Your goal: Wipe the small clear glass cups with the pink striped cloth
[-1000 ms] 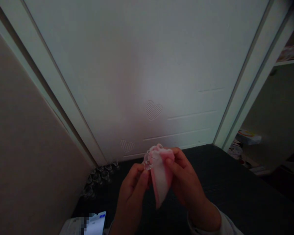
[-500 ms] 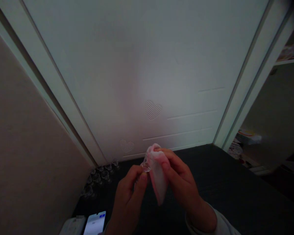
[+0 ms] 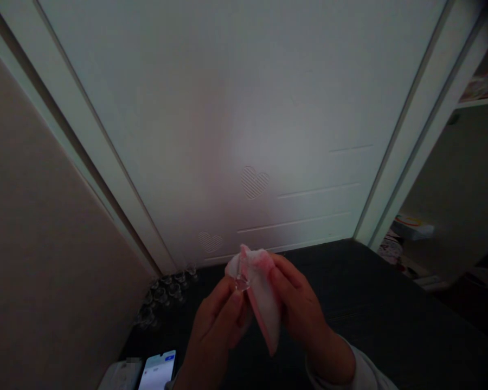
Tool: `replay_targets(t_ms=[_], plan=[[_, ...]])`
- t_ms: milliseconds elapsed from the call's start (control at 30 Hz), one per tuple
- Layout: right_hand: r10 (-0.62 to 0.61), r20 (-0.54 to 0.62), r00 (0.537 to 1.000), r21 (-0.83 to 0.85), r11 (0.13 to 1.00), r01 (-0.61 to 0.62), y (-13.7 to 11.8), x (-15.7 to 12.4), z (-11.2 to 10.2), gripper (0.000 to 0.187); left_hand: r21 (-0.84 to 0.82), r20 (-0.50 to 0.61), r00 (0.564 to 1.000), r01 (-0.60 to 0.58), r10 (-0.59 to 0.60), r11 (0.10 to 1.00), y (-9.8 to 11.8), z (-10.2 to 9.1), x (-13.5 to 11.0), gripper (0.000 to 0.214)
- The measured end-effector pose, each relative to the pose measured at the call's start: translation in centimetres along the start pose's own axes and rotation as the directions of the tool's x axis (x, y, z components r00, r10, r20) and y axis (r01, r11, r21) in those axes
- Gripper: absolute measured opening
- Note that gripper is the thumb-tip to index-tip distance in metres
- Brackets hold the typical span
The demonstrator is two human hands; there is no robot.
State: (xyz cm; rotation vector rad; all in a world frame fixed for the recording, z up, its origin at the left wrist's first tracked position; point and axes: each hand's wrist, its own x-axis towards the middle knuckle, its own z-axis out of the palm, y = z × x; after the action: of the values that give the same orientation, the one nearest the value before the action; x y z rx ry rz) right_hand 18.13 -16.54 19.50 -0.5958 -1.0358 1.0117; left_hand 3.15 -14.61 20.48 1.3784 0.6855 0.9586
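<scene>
Between thumb and fingers, my left hand pinches the base of a small clear glass, which is tilted away from me. A pink and white cloth lies against the glass and wraps partly round its far side. My right hand is closed on the cloth, with the thumb on its near face and the fingers behind. One end of the cloth hangs down between the two hands. The cloth hides part of the glass, including most of its bowl.
Several small clear glasses stand in a group at the back left of the dark table. A phone with a lit screen and a pale case-like object lie at the front left. Behind the table rises a white panel with heart patterns.
The cloth has shifted round the glass, and more of it now shows on the left side. Its hanging end sits a little lower and further right. Both hands keep their grip.
</scene>
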Motion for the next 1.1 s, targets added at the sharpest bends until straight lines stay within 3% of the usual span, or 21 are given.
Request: replay_targets(t_ms=[200,300,467,633,733,933,1100], plan=[[0.014,-0.01,1.0,-0.01,1.0,-0.014,-0.5,0.2,0.2,0.022,-0.11,-0.007,0.999,0.047,-0.048,0.993,0.5,0.3,0.0,0.043],[0.02,0.002,1.0,-0.019,1.0,-0.02,-0.7,0.3,0.4,0.025,-0.276,0.085,0.992,0.116,-0.095,0.954,1.1,0.9,0.0,0.045],[-0.013,0.043,0.999,-0.068,0.998,0.016,-0.9,0.4,0.5,0.033,-0.527,0.279,0.955,0.238,-0.099,0.816,2.0,1.2,0.4,0.045],[-0.075,0.063,0.995,-0.143,0.986,0.084,-0.8,0.4,0.1,0.046,-0.605,0.335,0.936,0.305,-0.113,0.736,1.9,1.0,0.4,0.043],[-0.04,0.063,0.997,-0.131,0.99,0.048,-0.7,0.4,-0.2,0.04,-0.606,0.345,0.932,0.314,-0.114,0.731,1.7,1.1,0.4,0.044],[0.011,0.066,0.998,-0.132,0.991,-0.002,-0.8,0.6,-0.5,0.032,-0.522,0.266,0.952,0.276,-0.154,0.807,1.1,1.4,0.5,0.041],[-0.059,0.103,0.993,-0.267,0.96,0.084,-0.8,0.7,-0.9,0.035,-0.171,-0.005,1.0,0.013,-0.014,0.985,0.4,1.1,0.8,0.043]])
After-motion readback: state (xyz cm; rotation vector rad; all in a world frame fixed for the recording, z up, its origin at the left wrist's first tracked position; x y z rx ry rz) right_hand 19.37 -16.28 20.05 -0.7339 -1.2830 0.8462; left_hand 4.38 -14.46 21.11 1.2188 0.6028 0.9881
